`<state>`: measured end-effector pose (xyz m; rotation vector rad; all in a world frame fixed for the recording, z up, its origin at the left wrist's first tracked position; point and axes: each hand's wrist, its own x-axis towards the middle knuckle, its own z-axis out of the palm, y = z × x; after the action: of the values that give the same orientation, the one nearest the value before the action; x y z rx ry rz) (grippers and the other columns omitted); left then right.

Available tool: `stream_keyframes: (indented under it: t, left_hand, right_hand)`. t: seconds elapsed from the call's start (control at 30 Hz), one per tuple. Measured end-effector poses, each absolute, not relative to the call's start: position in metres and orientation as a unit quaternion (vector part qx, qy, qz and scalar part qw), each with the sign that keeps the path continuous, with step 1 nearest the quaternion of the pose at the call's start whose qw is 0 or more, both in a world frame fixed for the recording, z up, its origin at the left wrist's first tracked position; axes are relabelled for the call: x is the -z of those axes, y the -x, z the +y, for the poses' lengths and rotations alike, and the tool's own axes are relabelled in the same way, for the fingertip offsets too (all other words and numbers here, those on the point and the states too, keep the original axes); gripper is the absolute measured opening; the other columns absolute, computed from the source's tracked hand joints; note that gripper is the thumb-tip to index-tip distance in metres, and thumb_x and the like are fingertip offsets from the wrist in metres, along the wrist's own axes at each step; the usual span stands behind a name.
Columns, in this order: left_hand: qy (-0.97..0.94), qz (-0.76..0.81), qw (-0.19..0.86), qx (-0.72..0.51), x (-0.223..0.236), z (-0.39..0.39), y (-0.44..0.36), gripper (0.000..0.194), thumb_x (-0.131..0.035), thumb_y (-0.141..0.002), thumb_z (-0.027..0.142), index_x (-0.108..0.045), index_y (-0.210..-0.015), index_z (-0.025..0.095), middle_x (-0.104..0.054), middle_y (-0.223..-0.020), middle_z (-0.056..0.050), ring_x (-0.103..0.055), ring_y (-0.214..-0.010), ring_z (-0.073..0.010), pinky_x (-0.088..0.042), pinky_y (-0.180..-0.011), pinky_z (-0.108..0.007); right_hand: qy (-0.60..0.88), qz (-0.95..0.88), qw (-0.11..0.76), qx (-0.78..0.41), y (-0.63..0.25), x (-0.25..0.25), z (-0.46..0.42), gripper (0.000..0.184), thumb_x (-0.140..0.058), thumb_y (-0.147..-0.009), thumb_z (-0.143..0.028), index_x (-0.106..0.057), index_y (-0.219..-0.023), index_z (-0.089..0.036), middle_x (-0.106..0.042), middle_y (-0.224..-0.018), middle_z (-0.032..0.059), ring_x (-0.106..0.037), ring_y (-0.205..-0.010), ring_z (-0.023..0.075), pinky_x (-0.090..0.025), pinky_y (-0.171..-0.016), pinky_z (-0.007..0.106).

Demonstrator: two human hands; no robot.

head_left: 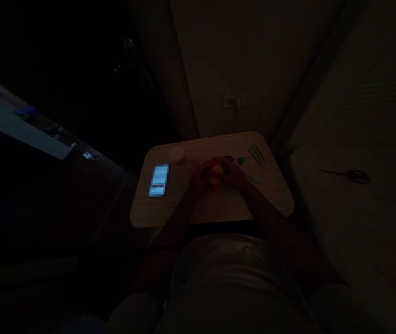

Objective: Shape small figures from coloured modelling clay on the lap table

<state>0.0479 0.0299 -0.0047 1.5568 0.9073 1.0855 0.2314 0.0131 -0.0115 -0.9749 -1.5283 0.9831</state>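
Note:
In dim light, my left hand (198, 180) and my right hand (235, 177) come together over the middle of a small wooden table (215, 208). Between them is a small orange-yellow lump (216, 172), with the fingers of both hands curled round it. Its exact kind is too dark to make out. Red material (212, 163) shows just behind the fingers, partly covered by them. Close to my right hand lie a small green piece (242, 160) and a pale blue-green strip (252, 178).
A lit phone (159, 180) lies at the table's left, below a pinkish round tub (177, 156). Several thin green sticks (256, 155) lie at the back right. Scissors (356, 176) rest on a pale surface to the right. A wall socket (235, 100) holds a plugged cable.

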Motion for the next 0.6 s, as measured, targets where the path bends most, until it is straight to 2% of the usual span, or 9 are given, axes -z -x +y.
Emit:
stream_keyframes:
  t: [0.1,0.2,0.3,0.47,0.6]
  left_hand:
    - [-0.650,0.387,0.476,-0.448,0.0049,0.0289,-0.0474,0.038,-0.069,-0.089,0.052,-0.068,-0.105,0.018,-0.074,-0.106,-0.008,-0.070,-0.098,-0.0221,-0.055,-0.087,-0.033]
    - [-0.625,0.395,0.480,-0.473,0.0065,0.0307,-0.0463,0.041,-0.072,-0.087,0.054,-0.065,-0.107,0.019,-0.073,-0.103,-0.007,-0.070,-0.094,-0.0209,-0.055,-0.082,-0.032]
    - [-0.619,0.373,0.485,-0.493,0.0076,0.0329,-0.0456,0.044,-0.074,-0.085,0.054,-0.062,-0.111,0.020,-0.072,-0.109,-0.008,-0.070,-0.097,-0.0207,-0.056,-0.083,-0.032]
    - [-0.665,0.328,0.483,-0.465,0.0099,0.0338,-0.0470,0.054,-0.083,-0.079,0.049,-0.063,-0.121,0.021,-0.070,-0.124,-0.011,-0.068,-0.112,-0.0241,-0.056,-0.093,-0.035]
    - [-0.662,0.338,0.488,-0.458,0.0122,0.0347,-0.0473,0.055,-0.084,-0.078,0.046,-0.065,-0.122,0.019,-0.070,-0.127,-0.013,-0.068,-0.114,-0.0262,-0.056,-0.096,-0.038]
  right_hand:
    - [0.381,-0.667,0.500,-0.401,-0.2308,0.0084,0.0128,0.049,-0.074,-0.087,-0.050,-0.071,-0.130,-0.027,-0.070,-0.135,0.0096,-0.065,-0.123,0.0276,-0.052,-0.108,0.044]
    - [0.382,-0.659,0.504,-0.407,-0.2306,0.0100,0.0136,0.047,-0.072,-0.088,-0.051,-0.072,-0.129,-0.027,-0.073,-0.127,0.0093,-0.069,-0.113,0.0266,-0.056,-0.099,0.043]
    - [0.401,-0.644,0.507,-0.408,-0.2317,0.0130,0.0147,0.047,-0.071,-0.089,-0.052,-0.072,-0.129,-0.025,-0.074,-0.121,0.0097,-0.071,-0.106,0.0258,-0.058,-0.093,0.041]
    - [0.415,-0.620,0.545,-0.382,-0.2347,0.0138,0.0161,0.047,-0.068,-0.091,-0.053,-0.068,-0.130,-0.026,-0.070,-0.130,0.0110,-0.067,-0.117,0.0277,-0.056,-0.100,0.044]
    - [0.410,-0.633,0.538,-0.377,-0.2345,0.0145,0.0177,0.044,-0.063,-0.094,-0.056,-0.070,-0.126,-0.027,-0.072,-0.126,0.0101,-0.067,-0.116,0.0279,-0.055,-0.102,0.045]
